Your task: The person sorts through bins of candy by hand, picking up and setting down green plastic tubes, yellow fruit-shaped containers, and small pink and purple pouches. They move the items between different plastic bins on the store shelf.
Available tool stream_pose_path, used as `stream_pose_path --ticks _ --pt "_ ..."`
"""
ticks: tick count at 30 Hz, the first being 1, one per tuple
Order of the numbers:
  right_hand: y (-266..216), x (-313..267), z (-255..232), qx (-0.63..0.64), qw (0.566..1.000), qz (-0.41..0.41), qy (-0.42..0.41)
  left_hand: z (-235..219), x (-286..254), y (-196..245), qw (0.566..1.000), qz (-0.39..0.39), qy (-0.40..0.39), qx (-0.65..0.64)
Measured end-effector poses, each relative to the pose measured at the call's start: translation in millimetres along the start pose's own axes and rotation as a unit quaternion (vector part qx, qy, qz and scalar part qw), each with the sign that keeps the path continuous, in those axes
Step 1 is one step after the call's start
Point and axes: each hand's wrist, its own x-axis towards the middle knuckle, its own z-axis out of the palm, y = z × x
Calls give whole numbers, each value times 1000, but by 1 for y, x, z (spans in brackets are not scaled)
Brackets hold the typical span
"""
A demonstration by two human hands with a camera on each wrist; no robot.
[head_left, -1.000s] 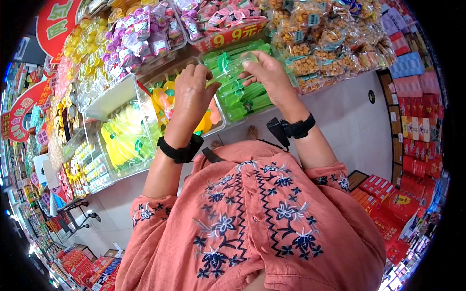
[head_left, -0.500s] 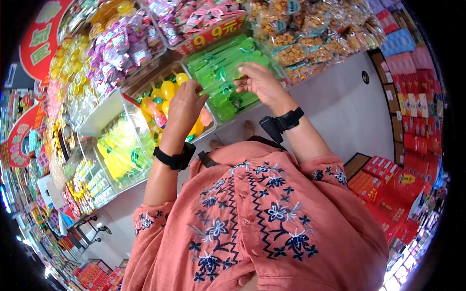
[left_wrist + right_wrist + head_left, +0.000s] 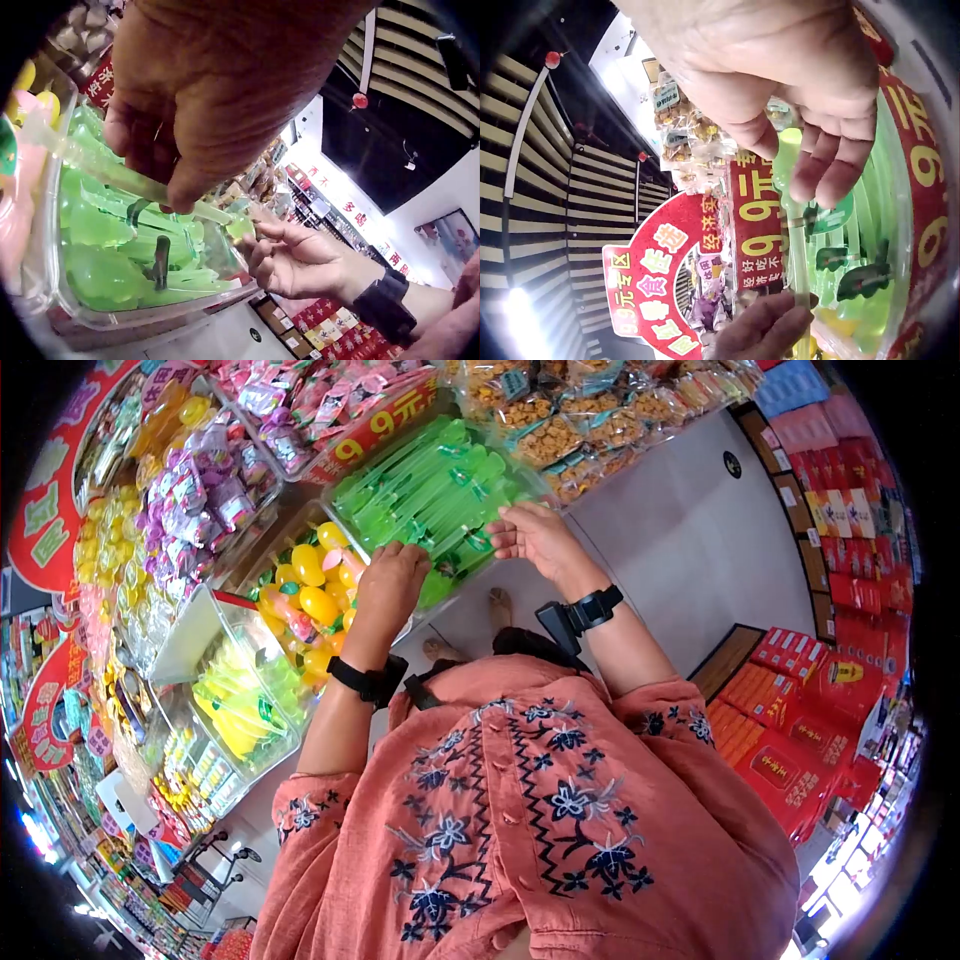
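Observation:
Over a clear bin (image 3: 187, 311) of green tube-shaped packs (image 3: 415, 490), the left hand (image 3: 390, 592) pinches the stem of one long translucent green tube (image 3: 112, 171) between thumb and fingers. The right hand (image 3: 545, 545) is at the tube's rounded end, thumb on one side and bent fingers on the other, as the right wrist view shows. In that view the left hand (image 3: 761, 330) grips the lower stem. Dark green tags (image 3: 862, 279) sit on the packs below. The tube itself is hard to make out in the head view.
Yellow and orange fruit-shaped packs (image 3: 318, 605) fill the bin left of the green ones. Purple wrapped sweets (image 3: 185, 500) lie farther left, bagged brown snacks (image 3: 550, 440) at the upper right. Red boxes (image 3: 780, 760) are stacked at right.
The head view has shifted, so the bins appear farther left and turned. The hands stay close together above the green packs, the right a little lower than a second ago.

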Motion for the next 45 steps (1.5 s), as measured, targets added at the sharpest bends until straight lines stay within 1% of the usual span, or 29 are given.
stream_pose_path --ticks 1,4,5,10,17,21,24,27,30,33,35,36,38,39,41,45 --pt "-1 -3 -3 -1 1000 -2 4 3 5 0 1000 -2 -8 0" --pt "-5 -9 -7 4 1000 -11 18 11 22 -1 1000 21 16 6" --pt "-6 -11 -9 6 1000 -15 24 20 30 -8 1000 16 -4 20" --pt "-9 -13 -21 0 999 -21 24 41 53 -6 1000 3 -11 29" --pt "-13 -15 -34 1 1000 -9 27 67 68 -4 997 -21 -31 60" --pt "-16 -15 -38 -6 1000 -5 17 67 71 2 998 -5 -8 58" --pt "-16 -10 -38 -11 1000 0 10 67 70 1 994 3 -31 109" --pt "-21 -9 -37 -21 1000 2 1 73 67 1 992 -17 -53 111" --pt "-22 -7 -35 -29 1000 7 -1 76 64 0 994 15 -18 110" --pt "-24 -5 -31 -41 999 11 -6 81 63 7 990 0 -26 139" --pt "-26 -4 -27 -49 999 14 -11 79 61 11 994 -8 -5 112" --pt "-27 -4 -25 -50 999 11 -16 75 59 12 995 -14 6 99" --pt "-30 -3 -17 -54 998 7 -34 48 58 20 998 -19 28 59" --pt "-32 -2 -12 -54 998 0 -44 28 58 23 998 -28 42 43" --pt "-34 0 0 -57 995 -9 -87 -11 52 30 998 -19 67 -2" --pt "-54 -6 52 -112 983 -26 -140 -98 21 37 989 -24 141 -34"
